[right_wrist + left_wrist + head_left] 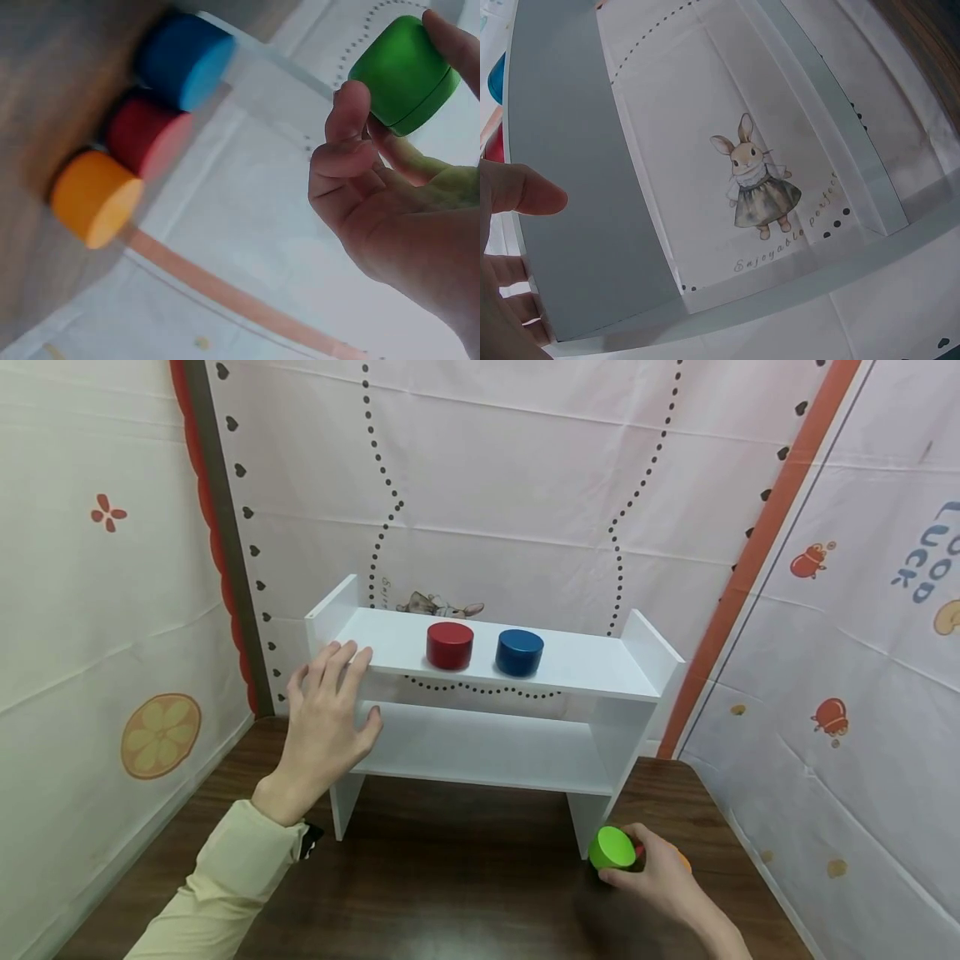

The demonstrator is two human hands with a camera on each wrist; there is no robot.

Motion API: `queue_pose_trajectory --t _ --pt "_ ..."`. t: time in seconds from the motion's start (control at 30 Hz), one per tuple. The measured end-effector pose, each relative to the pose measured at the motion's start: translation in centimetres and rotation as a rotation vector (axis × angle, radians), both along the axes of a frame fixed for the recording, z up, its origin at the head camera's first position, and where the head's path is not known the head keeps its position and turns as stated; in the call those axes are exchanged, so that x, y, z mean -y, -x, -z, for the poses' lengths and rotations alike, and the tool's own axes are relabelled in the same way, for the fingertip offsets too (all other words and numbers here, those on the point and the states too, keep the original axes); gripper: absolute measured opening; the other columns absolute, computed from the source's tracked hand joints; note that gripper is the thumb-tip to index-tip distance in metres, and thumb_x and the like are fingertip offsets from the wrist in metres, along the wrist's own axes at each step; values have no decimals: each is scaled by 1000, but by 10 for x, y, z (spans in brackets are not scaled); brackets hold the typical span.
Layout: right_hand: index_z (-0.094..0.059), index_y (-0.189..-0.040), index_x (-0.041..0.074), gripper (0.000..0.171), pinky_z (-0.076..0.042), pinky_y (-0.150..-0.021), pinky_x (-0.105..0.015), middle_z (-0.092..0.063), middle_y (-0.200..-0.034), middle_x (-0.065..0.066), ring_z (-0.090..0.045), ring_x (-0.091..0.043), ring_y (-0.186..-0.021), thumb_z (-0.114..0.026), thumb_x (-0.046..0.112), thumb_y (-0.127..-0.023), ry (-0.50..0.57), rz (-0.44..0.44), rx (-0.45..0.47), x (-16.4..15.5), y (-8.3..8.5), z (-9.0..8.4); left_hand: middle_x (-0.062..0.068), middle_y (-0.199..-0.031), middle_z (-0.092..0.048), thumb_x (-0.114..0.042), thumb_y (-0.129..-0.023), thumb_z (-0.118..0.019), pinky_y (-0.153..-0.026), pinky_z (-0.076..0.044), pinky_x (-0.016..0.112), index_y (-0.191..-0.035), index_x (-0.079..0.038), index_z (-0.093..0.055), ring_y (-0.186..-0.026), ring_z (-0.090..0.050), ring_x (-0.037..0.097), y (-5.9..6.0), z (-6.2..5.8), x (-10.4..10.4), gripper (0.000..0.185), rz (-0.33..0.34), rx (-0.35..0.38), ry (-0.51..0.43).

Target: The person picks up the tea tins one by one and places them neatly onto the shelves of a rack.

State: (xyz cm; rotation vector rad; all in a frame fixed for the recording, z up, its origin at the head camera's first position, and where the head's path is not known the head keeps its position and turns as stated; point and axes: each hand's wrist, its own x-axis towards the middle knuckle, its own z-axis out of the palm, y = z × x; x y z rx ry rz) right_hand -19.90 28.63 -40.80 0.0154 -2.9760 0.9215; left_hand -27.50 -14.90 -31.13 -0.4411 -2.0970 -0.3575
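My right hand [662, 874] pinches a bright green cylinder [612, 848] between thumb and fingers, close to the foot of the white shelf's right side. In the right wrist view the green cylinder [405, 71] is tilted in the fingertips, off the table. My left hand [321, 727] is at the shelf's [480, 745] upper left front, fingers extended and thumb spread; whether it presses on the board is unclear. On the top board stand a red cylinder [449, 646] and a blue cylinder [519, 652], side by side.
Blue [184, 60], red [146, 135] and orange [96, 197] cylinders stand in a row on the dark wooden table [450, 868], mostly hidden behind my right hand in the head view. Printed cloth walls [510, 477] enclose the table behind and on both sides.
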Motion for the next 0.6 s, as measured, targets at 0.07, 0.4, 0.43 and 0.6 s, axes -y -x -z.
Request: queue_pose_trajectory --t 0.07,0.4,0.43,0.6 --pt "-59 -117 6 60 -44 -65 -22 -63 -95 -1 -56 -15 -82 -85 31 -69 -5 -18 -33 4 1 -8 20 -141 -44 -14 -72 -75 -101 -27 69 -138 -5 -45 -136 -33 37 0 0 0 73 1 -1 -1" --pt "-56 -121 4 62 -45 -60 -20 -62 -94 -2 -52 -8 -72 -81 36 -75 4 -141 -113 18 9 -42 20 -141 -44 -15 -72 -74 -101 -28 69 -138 -5 -45 -136 -33 37 1 0 1 73 5 -2 -2" --pt "-56 -121 3 61 -45 -60 -20 -63 -95 -3 -52 -9 -72 -80 36 -75 1 -151 -121 19 10 -46 20 -141 -44 -15 -73 -74 -101 -28 69 -138 -5 -44 -136 -33 37 1 0 1 73 4 -2 -2" --pt "-55 -121 2 60 -49 -65 -20 -63 -100 -6 -55 -13 -77 -80 34 -77 -5 -197 -156 25 14 -68 20 -141 -44 -15 -72 -74 -101 -28 70 -138 -5 -45 -135 -33 37 0 -1 0 73 4 -2 -2"
